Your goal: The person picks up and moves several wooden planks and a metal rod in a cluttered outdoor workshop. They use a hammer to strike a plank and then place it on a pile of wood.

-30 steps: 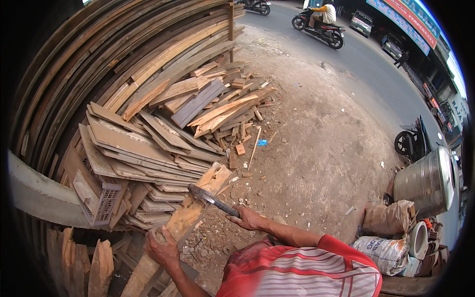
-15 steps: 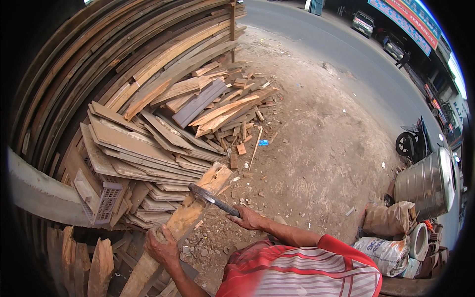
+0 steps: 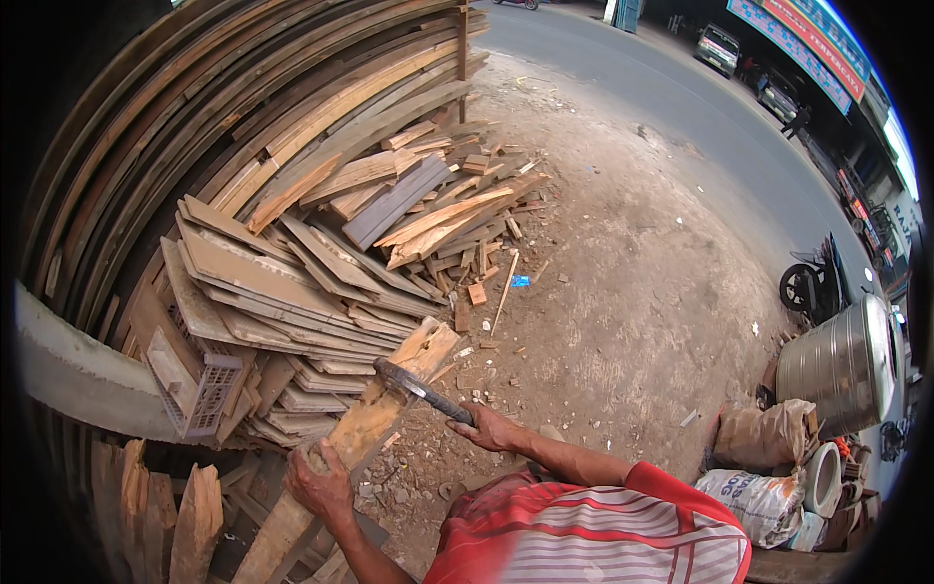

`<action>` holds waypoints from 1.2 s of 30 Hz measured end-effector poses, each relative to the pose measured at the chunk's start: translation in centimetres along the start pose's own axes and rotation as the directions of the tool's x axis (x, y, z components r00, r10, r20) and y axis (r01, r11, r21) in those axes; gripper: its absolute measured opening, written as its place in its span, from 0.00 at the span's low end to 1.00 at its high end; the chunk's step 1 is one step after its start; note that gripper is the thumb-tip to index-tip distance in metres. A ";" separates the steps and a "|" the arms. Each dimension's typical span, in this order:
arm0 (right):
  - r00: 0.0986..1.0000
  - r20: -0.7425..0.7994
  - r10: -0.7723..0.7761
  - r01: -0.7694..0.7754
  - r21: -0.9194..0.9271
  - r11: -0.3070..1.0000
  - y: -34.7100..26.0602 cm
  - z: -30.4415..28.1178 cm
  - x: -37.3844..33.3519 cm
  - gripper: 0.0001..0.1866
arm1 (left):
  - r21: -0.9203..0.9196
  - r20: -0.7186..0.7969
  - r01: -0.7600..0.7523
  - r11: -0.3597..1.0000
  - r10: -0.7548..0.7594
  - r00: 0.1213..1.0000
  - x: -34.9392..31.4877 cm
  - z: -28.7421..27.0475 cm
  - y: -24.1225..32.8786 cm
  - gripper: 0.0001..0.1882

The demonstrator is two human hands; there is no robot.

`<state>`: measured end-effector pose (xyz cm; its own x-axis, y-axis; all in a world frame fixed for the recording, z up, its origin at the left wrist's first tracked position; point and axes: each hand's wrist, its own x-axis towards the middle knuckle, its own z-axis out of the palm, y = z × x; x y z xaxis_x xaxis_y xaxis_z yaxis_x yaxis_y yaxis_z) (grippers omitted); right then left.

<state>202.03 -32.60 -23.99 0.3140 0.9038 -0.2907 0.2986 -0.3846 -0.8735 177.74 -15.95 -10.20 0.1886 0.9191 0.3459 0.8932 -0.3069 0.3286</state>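
Observation:
A long, rough wooden board [image 3: 365,433] slants up from the lower left, its far end beside the stacked planks. My left hand [image 3: 321,482] is closed around the board's edge at its lower part. The dark handle of a hammer [image 3: 428,394] is gripped in my right hand [image 3: 484,428]. The hammer's head lies against the board's upper face, near its far end. Exactly how the head meets the wood is too small to make out.
Stacked flat boards [image 3: 263,277] and a heap of scrap wood [image 3: 438,209] fill the left, near a plastic crate [image 3: 209,394]. Split timber [image 3: 197,521] stands at lower left. A metal drum [image 3: 832,355] and sacks [image 3: 749,496] stand at right. A road [image 3: 623,88] runs behind.
Both hands, the hammer and the board keep nearly the same pose. The view has shifted slightly, and a motorbike shows on the road at the top.

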 end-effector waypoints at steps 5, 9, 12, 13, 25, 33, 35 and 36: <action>1.000 0.013 -0.005 0.005 -0.021 1.000 0.1 0.0 0.0 0.29 | -0.017 0.071 0.032 0.999 -0.030 0.997 0.2 0.0 -0.4 0.29; 1.000 -0.016 -0.002 0.002 -0.012 1.000 0.2 0.2 0.0 0.26 | -0.001 0.034 -0.008 1.000 0.008 0.999 0.2 0.2 -0.6 0.27; 1.000 -0.015 0.004 -0.004 -0.008 1.000 0.3 0.3 0.1 0.27 | -0.008 -0.015 -0.057 0.998 0.057 0.998 0.2 0.2 -0.4 0.24; 1.000 -0.001 0.015 -0.015 -0.012 1.000 0.2 0.1 0.1 0.28 | -0.035 0.036 -0.015 0.999 0.016 0.999 0.2 -0.3 0.0 0.25; 1.000 -0.018 0.006 -0.006 0.000 1.000 0.8 0.5 0.2 0.27 | -0.003 0.010 0.002 1.000 -0.002 1.000 0.0 0.3 -0.5 0.28; 1.000 -0.029 0.000 0.000 0.006 1.000 0.8 0.5 0.2 0.26 | -0.001 0.035 0.011 1.000 -0.011 0.999 0.0 0.2 -0.4 0.28; 1.000 -0.028 -0.008 0.008 0.001 1.000 1.0 0.6 0.3 0.26 | -0.032 0.073 0.015 0.999 -0.013 0.997 0.2 0.1 -0.4 0.28; 1.000 -0.028 -0.009 0.009 0.004 1.000 1.0 0.6 0.3 0.26 | -0.029 0.072 0.018 0.999 -0.016 0.997 0.2 0.0 -0.4 0.27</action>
<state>201.88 -32.59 -25.14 0.3367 0.9016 -0.2715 0.2975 -0.3754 -0.8778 177.42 -15.61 -10.29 0.2030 0.9392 0.2768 0.8842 -0.2973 0.3603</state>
